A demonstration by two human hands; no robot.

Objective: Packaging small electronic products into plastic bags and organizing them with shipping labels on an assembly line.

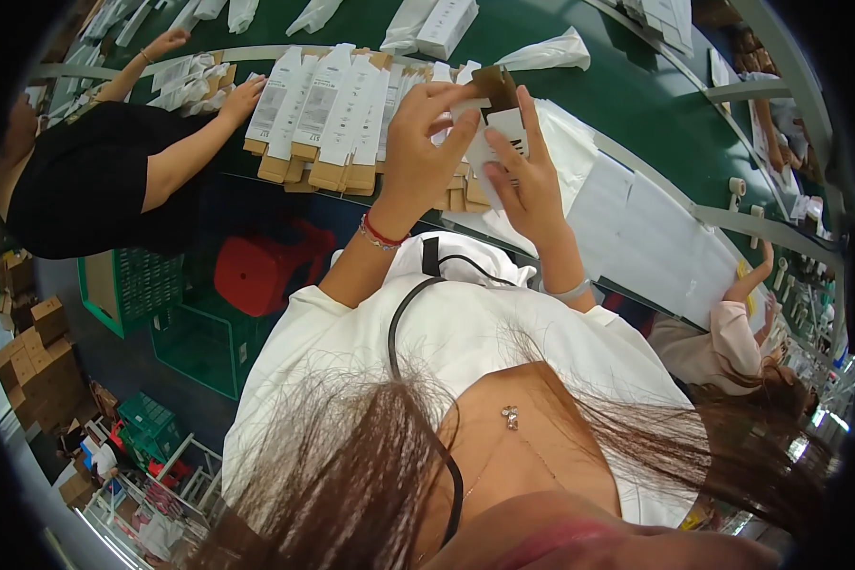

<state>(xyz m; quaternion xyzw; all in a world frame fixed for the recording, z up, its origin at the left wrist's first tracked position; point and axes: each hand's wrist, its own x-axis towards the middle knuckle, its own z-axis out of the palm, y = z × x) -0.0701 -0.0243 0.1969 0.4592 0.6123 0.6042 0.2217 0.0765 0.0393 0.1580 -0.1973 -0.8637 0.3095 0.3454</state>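
A small white carton point(506, 123) with dark print is held up over the front edge of the green table, its brown inner flap standing up at the top. My right hand point(532, 185) grips the carton from the right, with fingers along its side and front. My left hand point(426, 142) is closed at its left side, fingertips at the flap and upper edge. Parts of the carton are hidden behind my fingers. Left of my hands lies a stack of flat white cartons point(328, 114) with brown undersides, overlapping along the table edge.
On the green table point(627, 104) lie a white box point(446, 27) and white plastic bags point(546, 52). A person in black point(104, 176) works at my left, another in a light top point(708, 342) at right. A red stool point(256, 271) and green crates point(204, 347) stand lower left.
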